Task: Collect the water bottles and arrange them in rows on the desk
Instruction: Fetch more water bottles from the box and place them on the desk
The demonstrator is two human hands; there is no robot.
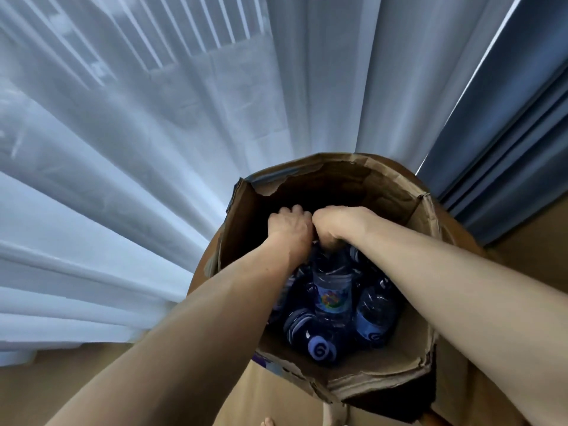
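Several water bottles (333, 298) in box (402, 359), right hand (336, 226) gripping one, left hand (289, 224) alongside

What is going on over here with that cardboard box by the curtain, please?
A person has both hands down in the box, which holds several bottles. The right hand grips the top of an upright bottle in the middle. The left hand is right beside it, but what it holds is hidden. No desk is in view.

Daylight glows through a sheer white curtain (138, 149); a blue-grey drape (507, 133) hangs right, above tan floor (46, 379)
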